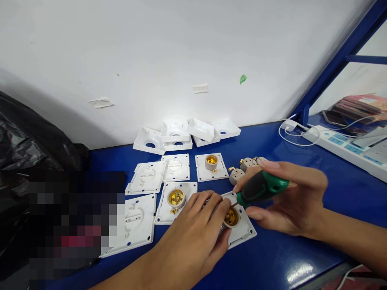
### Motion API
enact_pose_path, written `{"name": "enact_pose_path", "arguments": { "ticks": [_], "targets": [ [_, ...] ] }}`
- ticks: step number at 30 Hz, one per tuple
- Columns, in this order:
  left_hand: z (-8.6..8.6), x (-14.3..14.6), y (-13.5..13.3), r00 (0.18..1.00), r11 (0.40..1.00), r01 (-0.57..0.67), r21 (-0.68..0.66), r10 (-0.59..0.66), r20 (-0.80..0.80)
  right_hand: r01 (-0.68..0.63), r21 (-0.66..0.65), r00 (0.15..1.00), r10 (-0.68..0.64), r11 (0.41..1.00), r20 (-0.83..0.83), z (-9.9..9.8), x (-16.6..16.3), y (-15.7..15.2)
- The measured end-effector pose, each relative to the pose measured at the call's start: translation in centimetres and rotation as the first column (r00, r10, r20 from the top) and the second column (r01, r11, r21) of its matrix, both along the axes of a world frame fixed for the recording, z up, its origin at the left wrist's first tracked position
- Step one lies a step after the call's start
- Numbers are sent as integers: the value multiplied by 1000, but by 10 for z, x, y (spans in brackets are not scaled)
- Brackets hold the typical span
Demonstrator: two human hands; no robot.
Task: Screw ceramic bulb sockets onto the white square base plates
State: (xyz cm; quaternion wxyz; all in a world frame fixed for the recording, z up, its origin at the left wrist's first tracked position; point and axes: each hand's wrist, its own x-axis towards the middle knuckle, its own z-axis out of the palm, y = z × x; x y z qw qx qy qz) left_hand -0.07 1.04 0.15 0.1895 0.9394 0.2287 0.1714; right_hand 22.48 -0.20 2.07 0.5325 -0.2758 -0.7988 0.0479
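Observation:
My right hand (290, 197) grips a green-and-black screwdriver (260, 188), its tip pointing down-left at a brass lamp socket (231, 216) set in a white square plate (243, 229). My left hand (198, 233) rests on that plate, fingers curled against the socket and pinning it to the blue table (272, 257). Another plate with a brass socket (176, 198) lies just left of my left hand. A third plate with a socket (211, 162) lies farther back.
Several bare white plates (147, 177) lie left and behind, with white covers (178, 135) stacked by the wall. Loose beige socket bodies (246, 164) sit behind my right hand. A power strip (341, 147) with cables lies at the right; a black bag (27, 145) at the left.

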Motion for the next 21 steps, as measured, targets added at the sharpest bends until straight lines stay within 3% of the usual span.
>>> {"name": "enact_pose_path", "arguments": {
  "ticks": [3, 9, 16, 19, 21],
  "targets": [
    [1, 0, 1, 1000, 1000, 2, -9, -2, 8, -159, -96, 982, 167, 983, 90, 3, 0, 1],
    [4, -1, 0, 1000, 1000, 10, -22, -10, 12, -92, -100, 995, 94, 991, 14, 3, -3, 1],
    [2, 0, 1, 999, 998, 15, -64, -13, 32, -245, -119, 968, 249, 962, 24, 7, -3, 4],
    [2, -1, 1, 1000, 996, 15, -87, -12, 27, -133, -114, 991, 135, 985, 16, 13, -3, -1],
    [3, -2, 0, 999, 996, 11, -92, -8, 35, 21, -216, 991, 9, 976, 137, 20, -3, -6]
  ]
}}
